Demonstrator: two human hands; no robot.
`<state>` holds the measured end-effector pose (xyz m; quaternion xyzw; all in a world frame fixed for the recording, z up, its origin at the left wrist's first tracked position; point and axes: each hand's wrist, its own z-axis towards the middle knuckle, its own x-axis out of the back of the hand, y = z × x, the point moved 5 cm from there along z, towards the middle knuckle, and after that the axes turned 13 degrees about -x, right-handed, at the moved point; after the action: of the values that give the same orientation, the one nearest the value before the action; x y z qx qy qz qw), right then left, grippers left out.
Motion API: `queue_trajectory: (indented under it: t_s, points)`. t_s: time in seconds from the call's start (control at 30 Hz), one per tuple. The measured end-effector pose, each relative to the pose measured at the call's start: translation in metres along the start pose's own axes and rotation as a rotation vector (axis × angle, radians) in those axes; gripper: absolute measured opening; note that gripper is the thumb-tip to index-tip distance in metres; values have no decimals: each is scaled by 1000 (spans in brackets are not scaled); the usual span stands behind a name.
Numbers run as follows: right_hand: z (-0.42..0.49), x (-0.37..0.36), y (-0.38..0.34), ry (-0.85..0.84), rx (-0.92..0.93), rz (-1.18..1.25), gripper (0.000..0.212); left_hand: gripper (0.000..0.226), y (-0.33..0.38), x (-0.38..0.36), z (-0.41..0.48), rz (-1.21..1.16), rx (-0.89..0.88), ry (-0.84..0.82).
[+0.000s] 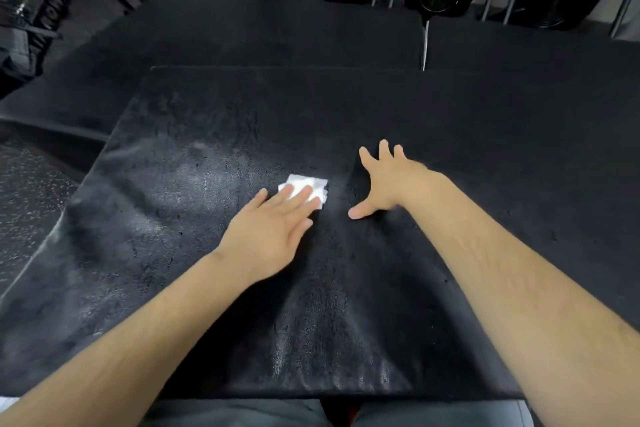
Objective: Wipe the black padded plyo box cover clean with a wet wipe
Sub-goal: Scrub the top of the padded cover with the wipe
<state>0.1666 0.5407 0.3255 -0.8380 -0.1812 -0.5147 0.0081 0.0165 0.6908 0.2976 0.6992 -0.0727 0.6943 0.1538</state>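
Left grip [273, 229] is laid flat, fingers straight, pressed on the wipe [309, 184]; right grip [388, 180] is spread wide, braced on the cover [173, 253], nothing held.

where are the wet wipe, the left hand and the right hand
wet wipe [308, 181]: head view, bare white part at its far edge
left hand [273, 229]: head view, back of the hand
right hand [391, 180]: head view, back of the hand
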Motion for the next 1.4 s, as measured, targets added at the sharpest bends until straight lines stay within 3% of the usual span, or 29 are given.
queue_trajectory:
  t_s: [0.17,0.33,0.4,0.5,0.63,0.73,0.8,0.93,1.07,1.17,1.3,1.4]
  points:
    - [1,-6,-11,35,-45,-51,132,56,18,-15,9,16,-125,-61]
    - [10,-5,-17,-11,-90,-80,135,70,-21,1,25,-75,49,-33]
    - [15,-5,-20,-34,-121,-70,138,74,1,-4,30,-141,-56,-66]
    - [19,-6,-25,-63,-167,-43,142,60,14,-9,29,-102,-173,-78]
    - [24,-4,-26,-68,-174,-34,146,51,-16,6,50,-90,13,-29]
    - [26,-8,-24,-80,-177,-18,147,71,12,9,62,-53,-77,-44]
    - [28,-9,-25,-85,-181,-15,147,62,12,6,60,-39,-119,-66]
    - [29,-8,-28,-112,-185,-42,150,50,-42,16,65,-25,132,0]
    - [31,-6,-28,-120,-200,-19,152,49,-16,8,67,-227,-56,-36]
    - [26,-2,-28,-135,-170,-103,148,47,-34,10,72,-184,8,-38]
    - [21,38,-18,-44,-61,-203,115,50,-30,13,90,-135,47,-47]
    - [34,53,-19,9,-16,-147,136,50,-19,11,85,-73,-5,-58]
